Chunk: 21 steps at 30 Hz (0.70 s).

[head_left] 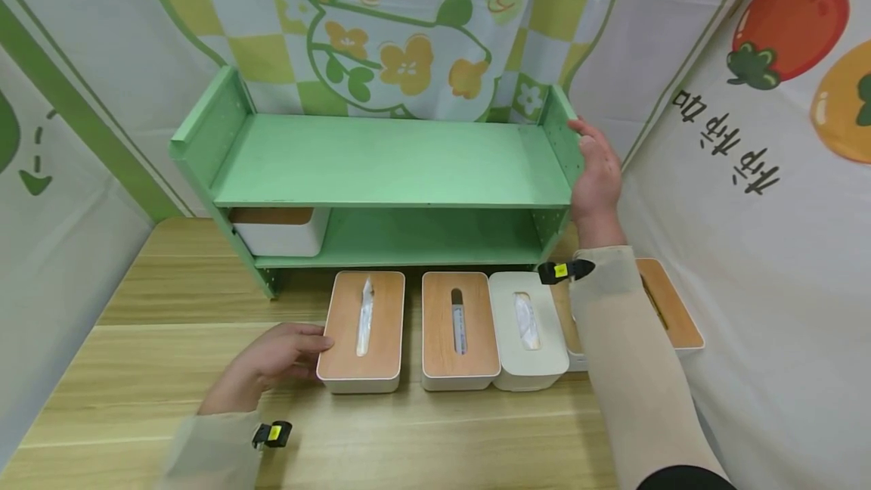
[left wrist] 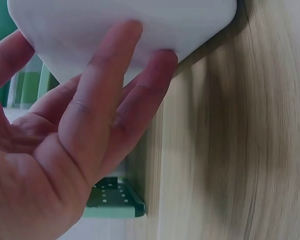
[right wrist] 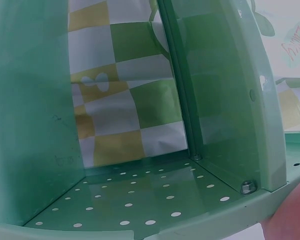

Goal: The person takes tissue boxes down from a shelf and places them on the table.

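My left hand (head_left: 286, 354) is at the left side of a tissue box (head_left: 350, 331) with a wood-look lid and white base. One finger touches the lid's edge; in the left wrist view, other fairly straight fingers (left wrist: 97, 100) touch the white wall (left wrist: 125, 30). My right hand (head_left: 597, 172) rests against the outer right side panel of a green two-tier shelf (head_left: 395, 161), its fingers near the panel's top. In the right wrist view only a sliver of that hand (right wrist: 290, 215) shows, beside the shelf's perforated side.
Right of the touched box stand another wood-lidded tissue box (head_left: 442, 331) and an all-white one (head_left: 506, 354). More boxes, including a wood-lidded one (head_left: 677, 308), are partly behind my right forearm. A white box (head_left: 282, 237) sits on the shelf's lower tier, left. Printed curtains enclose the table (head_left: 136, 369).
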Motion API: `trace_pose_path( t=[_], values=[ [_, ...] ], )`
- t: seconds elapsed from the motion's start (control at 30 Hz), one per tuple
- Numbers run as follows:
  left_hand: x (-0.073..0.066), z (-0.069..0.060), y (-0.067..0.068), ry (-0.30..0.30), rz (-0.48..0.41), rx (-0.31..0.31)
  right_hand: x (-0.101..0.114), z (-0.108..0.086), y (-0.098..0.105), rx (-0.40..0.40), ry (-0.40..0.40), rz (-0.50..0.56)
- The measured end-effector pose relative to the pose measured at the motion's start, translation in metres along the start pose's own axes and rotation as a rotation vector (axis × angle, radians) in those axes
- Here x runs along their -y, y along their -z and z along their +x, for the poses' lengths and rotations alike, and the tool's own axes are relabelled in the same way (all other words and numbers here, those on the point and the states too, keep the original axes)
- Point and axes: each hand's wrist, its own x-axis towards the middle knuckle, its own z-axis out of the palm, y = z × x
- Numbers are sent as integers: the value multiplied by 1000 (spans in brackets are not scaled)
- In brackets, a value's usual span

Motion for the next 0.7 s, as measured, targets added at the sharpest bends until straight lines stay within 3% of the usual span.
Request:
trace_pose_path(
  t=[0.37, 0.7],
  values=[
    [-3, 9, -16, -2, -5, 19, -2, -1, 0, -4, 6, 6],
    [-3, 13, -22, -38, -35, 80, 1, -1, 0, -1, 4, -12]
  ],
)
